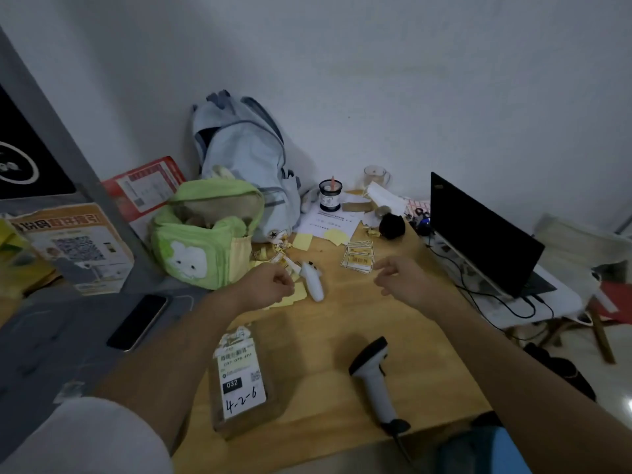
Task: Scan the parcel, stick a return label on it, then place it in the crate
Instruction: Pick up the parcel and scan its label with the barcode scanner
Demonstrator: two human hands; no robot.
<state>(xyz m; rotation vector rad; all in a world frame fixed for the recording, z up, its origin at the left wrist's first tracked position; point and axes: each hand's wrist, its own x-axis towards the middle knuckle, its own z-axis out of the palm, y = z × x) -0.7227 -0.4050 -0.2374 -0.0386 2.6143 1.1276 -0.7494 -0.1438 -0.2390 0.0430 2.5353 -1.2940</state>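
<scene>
Two bare hands hover over the wooden counter (342, 323): left hand (270, 283) curled, contents unclear; right hand (398, 273) loosely open, empty, near yellow return labels (358, 258). Brown cardboard parcel (241, 381) lies near. Peel one label cleanly, I think.
</scene>
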